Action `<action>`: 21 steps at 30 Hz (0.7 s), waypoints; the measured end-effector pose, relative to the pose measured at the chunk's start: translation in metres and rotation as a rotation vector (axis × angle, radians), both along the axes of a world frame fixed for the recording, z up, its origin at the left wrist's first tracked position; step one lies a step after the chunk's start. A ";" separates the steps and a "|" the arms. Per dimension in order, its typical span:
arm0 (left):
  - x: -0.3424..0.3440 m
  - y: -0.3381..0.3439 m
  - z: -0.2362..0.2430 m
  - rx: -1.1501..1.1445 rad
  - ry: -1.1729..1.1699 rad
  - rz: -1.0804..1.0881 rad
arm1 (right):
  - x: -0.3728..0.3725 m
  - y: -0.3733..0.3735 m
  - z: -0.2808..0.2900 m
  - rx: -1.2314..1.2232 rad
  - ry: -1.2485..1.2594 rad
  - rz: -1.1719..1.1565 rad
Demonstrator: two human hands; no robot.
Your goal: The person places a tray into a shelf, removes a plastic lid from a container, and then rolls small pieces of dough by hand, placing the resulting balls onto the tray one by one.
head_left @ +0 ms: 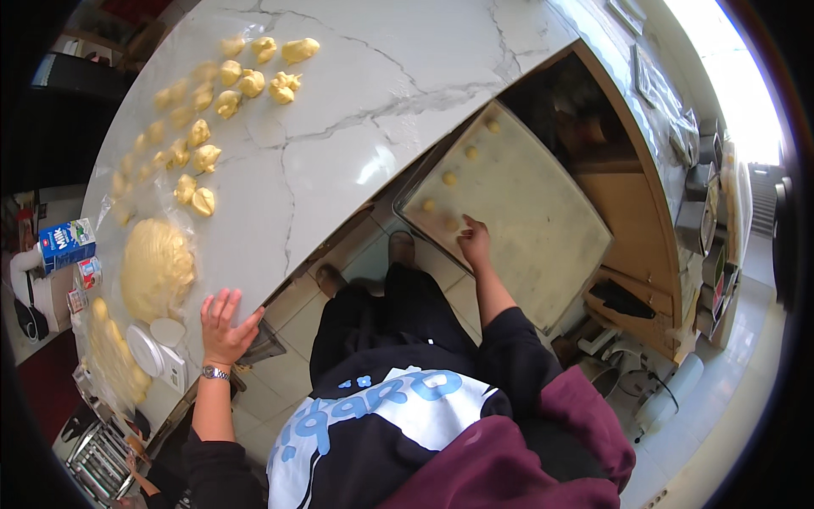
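My left hand (227, 335) is open at the marble counter's (373, 93) edge, fingers apart, beside a white scale (163, 360). My right hand (473, 239) is over a pale tray (538, 254) that has a row of small dough balls (448, 178); its fingers are curled near the left end of the row, and whatever they hold is unclear. Several yellow dough lumps (251, 82) lie on the counter, some under clear plastic. A large dough mound (157, 265) and a longer dough piece (119, 356) are at the left.
A wooden cabinet (632, 229) flanks the tray. Metal containers (701, 199) line the right side. A blue carton (66, 244) stands at far left. Below are the tiled floor (284, 369) and some equipment (661, 399). Another person's arm (140, 475) shows at lower left.
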State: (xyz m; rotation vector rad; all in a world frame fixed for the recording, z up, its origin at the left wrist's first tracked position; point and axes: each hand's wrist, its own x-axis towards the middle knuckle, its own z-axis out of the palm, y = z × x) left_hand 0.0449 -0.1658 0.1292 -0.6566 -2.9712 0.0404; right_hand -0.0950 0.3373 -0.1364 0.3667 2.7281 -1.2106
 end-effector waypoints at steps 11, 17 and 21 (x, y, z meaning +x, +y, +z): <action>0.006 -0.002 -0.002 -0.020 0.047 0.044 | -0.175 -0.212 0.296 -0.290 0.651 0.581; 0.004 -0.002 -0.010 0.053 0.048 0.015 | -0.211 -0.307 0.245 -0.063 0.708 0.653; 0.011 0.000 -0.010 0.017 0.063 0.044 | -0.117 -0.286 0.273 -0.370 0.691 0.705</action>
